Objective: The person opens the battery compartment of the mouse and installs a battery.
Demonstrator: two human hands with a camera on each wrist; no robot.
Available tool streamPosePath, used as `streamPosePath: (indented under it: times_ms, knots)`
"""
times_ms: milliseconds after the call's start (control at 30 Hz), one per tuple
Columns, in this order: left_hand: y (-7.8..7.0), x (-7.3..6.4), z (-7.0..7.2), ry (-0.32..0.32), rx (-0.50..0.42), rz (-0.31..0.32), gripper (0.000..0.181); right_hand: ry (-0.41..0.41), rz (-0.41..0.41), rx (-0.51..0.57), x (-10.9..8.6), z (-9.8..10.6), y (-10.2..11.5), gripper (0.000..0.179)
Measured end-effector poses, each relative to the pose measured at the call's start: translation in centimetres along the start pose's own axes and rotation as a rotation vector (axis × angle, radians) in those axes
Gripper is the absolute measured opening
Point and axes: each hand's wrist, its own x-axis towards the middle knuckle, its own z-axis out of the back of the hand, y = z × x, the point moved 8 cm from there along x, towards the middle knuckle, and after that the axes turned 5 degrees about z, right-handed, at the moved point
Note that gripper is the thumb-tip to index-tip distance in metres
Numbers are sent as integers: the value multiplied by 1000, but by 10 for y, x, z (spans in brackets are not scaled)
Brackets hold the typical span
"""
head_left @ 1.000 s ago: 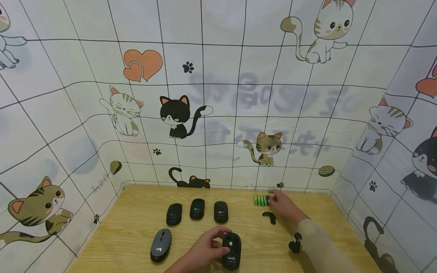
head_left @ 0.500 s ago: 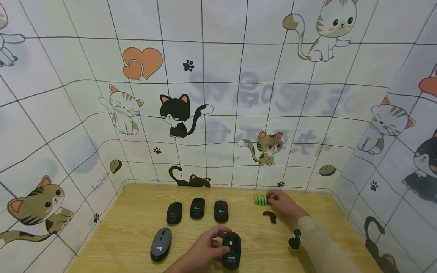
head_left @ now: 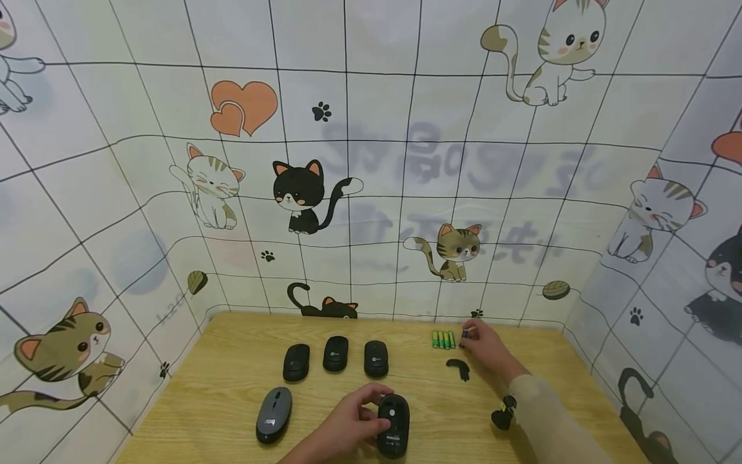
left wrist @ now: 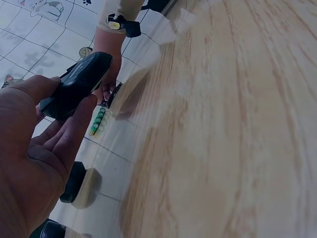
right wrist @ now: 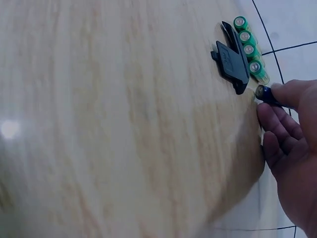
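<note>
My left hand (head_left: pixel 348 420) holds a black computer mouse (head_left: pixel 397 433) above the table, its labelled underside facing the head camera. In the left wrist view, thumb and fingers grip that mouse by its sides. At the back right, my right hand (head_left: pixel 491 351) pinches a dark blue battery (right wrist: pixel 263 93) between thumb and fingers, slightly apart from a row of several green batteries (head_left: pixel 444 339). A black battery cover (head_left: pixel 459 369) lies in front of the row; the right wrist view shows its tab and curved edge.
Three black mice (head_left: pixel 335 354) stand in a row at the back of the wooden table (head_left: pixel 232 361). A grey mouse (head_left: pixel 274 415) lies at the front left. Cat-print sheeting (head_left: pixel 377 193) walls the table at the back and sides.
My right hand has shifted slightly right and lifted, and the blue battery has parted from the green row. The left hand and its mouse have stayed in place.
</note>
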Motion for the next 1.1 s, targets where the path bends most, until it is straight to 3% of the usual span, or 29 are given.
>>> streamPosePath:
  times_ms: [133, 300, 500, 667, 1100]
  knots:
    - [-2, 0, 0, -3, 0, 2, 47, -87, -36, 77, -7, 5, -4, 33]
    - [-5, 2, 1, 0, 2, -30, 49, -196, -57, 139, -20, 9, 7, 33]
    - [-5, 0, 2, 2, -4, -30, 49, -237, -46, 230, -38, 2, 29, 35]
    - [-6, -2, 2, 2, -6, -47, 50, -213, -15, 304, -47, -12, 51, 31]
    - [-7, -4, 3, -7, -4, -58, 52, -60, -15, 417, -84, -53, 111, 26]
